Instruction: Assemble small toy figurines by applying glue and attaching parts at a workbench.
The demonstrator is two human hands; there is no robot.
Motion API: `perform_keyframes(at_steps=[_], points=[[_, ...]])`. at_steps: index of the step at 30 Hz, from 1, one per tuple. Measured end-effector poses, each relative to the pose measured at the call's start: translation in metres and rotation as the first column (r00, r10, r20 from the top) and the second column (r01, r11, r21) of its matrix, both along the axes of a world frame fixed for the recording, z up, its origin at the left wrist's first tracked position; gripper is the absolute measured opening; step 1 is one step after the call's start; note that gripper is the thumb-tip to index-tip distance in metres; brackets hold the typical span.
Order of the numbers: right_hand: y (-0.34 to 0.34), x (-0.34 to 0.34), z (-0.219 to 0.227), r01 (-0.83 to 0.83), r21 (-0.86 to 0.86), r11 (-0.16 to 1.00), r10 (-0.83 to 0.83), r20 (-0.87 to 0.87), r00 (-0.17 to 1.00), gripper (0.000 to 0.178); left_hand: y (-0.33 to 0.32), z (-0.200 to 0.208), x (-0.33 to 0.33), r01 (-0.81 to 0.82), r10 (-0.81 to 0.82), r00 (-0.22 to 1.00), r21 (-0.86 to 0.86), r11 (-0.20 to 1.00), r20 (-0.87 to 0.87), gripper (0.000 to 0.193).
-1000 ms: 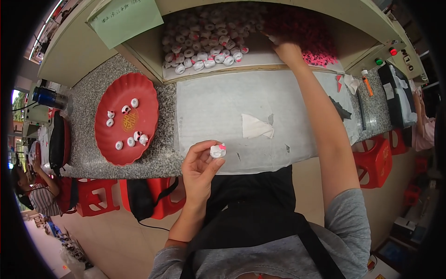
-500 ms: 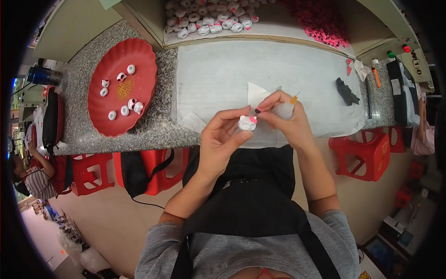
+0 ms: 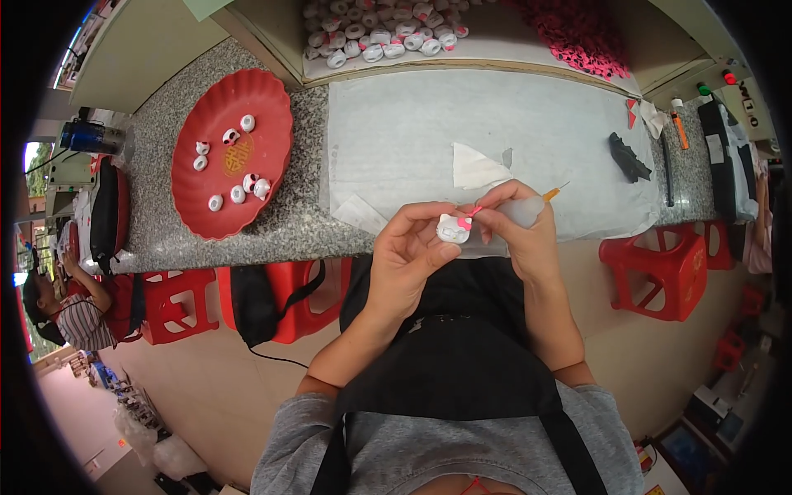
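Note:
My left hand holds a small white figurine piece between thumb and fingers, above the counter's near edge and close to my chest. My right hand meets it from the right. Its fingertips pinch a small pink bow against the top of the white piece. The same hand also carries a translucent squeeze bottle with an orange nozzle that points up and to the right. Both hands touch at the piece.
A red plate on the left holds several white pieces. A box at the back holds many white pieces and a pile of pink bows. A white sheet, a paper scrap, a black object and red stools are near.
My right hand came back from the pink pile at the back and joined my left hand at the white piece. The pink bow now sits on the piece.

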State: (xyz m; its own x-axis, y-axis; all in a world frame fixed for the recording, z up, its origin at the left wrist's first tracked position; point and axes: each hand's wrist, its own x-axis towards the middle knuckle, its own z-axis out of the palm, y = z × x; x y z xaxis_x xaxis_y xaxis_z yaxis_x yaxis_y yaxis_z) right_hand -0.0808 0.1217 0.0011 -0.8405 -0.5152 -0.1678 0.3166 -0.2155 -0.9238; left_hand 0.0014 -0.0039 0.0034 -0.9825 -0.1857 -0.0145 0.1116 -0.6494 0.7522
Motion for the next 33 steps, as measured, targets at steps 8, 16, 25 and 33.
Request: perform_keyframes(at_steps=[8,16,25,33], points=[[0.003,0.000,0.007,0.027,0.120,0.992,-0.014,-0.106,0.994,0.009,-0.001,0.003,-0.001,-0.002,0.003,1.000,0.019,1.000,-0.014,0.032],[0.009,0.010,0.025,-0.028,0.018,0.999,0.029,-0.071,0.997,0.008,-0.001,-0.002,-0.002,-0.203,0.180,0.979,-0.397,0.895,-0.094,0.030],[0.000,0.013,0.020,-0.076,0.009,0.997,0.076,-0.004,0.997,0.007,-0.003,-0.004,-0.001,-0.220,0.165,0.976,-0.619,0.754,-0.145,0.027],[-0.001,0.012,0.017,-0.052,0.015,0.999,0.052,0.001,0.999,0.008,-0.003,-0.005,-0.003,-0.224,0.153,0.974,-0.628,0.745,-0.166,0.028]])
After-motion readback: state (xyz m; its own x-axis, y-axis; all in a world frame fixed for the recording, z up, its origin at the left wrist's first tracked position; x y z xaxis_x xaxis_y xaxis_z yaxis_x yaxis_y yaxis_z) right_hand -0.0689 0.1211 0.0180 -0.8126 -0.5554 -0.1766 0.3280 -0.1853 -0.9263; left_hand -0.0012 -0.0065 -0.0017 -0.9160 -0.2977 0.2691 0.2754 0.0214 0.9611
